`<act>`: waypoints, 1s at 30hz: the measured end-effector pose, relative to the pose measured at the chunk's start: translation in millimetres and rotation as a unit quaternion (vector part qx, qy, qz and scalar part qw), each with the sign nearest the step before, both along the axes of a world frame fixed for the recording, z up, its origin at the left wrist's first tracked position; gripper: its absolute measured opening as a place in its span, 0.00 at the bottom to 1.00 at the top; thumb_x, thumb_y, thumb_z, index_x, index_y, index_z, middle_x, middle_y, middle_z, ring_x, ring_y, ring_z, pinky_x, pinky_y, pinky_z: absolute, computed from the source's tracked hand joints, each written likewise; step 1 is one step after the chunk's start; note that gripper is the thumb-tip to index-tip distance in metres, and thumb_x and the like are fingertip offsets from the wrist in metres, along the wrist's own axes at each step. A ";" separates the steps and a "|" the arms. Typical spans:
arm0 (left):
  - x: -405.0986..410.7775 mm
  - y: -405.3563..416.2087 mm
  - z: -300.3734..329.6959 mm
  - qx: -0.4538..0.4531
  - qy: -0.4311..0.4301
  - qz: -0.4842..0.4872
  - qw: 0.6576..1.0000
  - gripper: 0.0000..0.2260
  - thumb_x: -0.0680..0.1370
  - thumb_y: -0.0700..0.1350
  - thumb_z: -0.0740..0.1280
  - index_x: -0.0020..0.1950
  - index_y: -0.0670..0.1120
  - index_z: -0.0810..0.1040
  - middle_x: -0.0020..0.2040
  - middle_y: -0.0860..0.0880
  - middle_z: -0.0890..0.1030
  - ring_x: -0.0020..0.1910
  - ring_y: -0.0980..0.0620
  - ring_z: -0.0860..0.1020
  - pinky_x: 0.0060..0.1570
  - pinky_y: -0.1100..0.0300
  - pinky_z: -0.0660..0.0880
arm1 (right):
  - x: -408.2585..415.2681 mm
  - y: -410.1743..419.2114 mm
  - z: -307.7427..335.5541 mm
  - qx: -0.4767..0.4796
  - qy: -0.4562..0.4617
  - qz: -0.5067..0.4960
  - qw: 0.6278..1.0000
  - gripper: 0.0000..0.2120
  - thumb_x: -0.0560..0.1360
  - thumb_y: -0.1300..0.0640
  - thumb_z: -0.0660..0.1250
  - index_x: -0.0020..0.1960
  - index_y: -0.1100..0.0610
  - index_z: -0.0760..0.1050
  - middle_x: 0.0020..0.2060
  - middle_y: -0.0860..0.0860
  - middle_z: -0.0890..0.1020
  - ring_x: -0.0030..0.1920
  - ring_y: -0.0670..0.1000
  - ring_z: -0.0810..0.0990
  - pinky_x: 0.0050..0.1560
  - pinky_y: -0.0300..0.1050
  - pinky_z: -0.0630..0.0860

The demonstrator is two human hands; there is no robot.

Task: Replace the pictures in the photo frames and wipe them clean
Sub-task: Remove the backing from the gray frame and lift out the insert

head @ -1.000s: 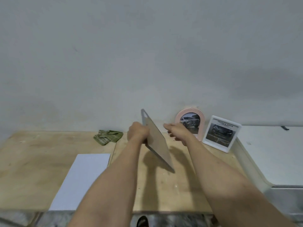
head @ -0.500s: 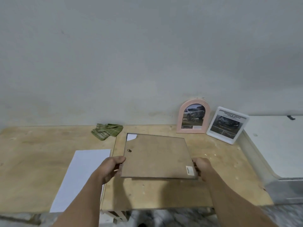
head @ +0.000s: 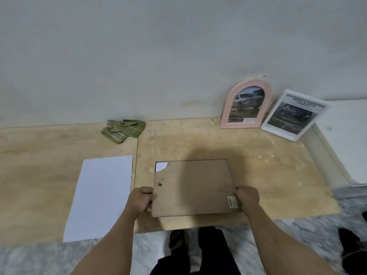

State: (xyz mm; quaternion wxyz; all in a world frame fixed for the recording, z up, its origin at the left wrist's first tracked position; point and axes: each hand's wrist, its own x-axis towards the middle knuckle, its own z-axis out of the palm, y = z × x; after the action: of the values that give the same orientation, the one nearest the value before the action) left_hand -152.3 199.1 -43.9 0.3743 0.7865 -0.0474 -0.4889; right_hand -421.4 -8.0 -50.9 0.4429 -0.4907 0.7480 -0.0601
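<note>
Both hands — left hand (head: 140,201), right hand (head: 247,197) — are gripping the face-down frame (head: 193,187), fingers curled around its near corners. Its front is hidden — only 1 white corner is peeking out.

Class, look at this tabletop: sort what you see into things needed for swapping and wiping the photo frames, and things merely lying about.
Belongs to the job:
- brown rectangular backing board, gripped by left hand and right hand
- pink arched photo frame
- white rectangular photo frame
- white paper sheet
- green checked cloth

Lying about:
- nothing evident
</note>
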 end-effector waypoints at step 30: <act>18.4 -122.5 -10.2 0.167 -0.178 -0.195 0.950 0.31 0.72 0.68 0.60 0.66 0.48 0.78 0.66 0.45 0.76 0.70 0.40 0.66 0.63 0.51 0.65 | -10.8 40.5 -15.4 -0.093 0.210 0.438 0.869 0.41 0.69 0.44 0.72 0.73 0.56 0.56 0.69 0.53 0.62 0.67 0.55 0.63 0.64 0.48 0.62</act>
State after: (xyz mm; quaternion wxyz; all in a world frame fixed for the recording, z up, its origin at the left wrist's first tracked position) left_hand -133.9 76.6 -54.1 0.1206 0.8876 -0.1834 -0.4050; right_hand -432.2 32.5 -66.3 0.2087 -0.8075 0.5230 0.1754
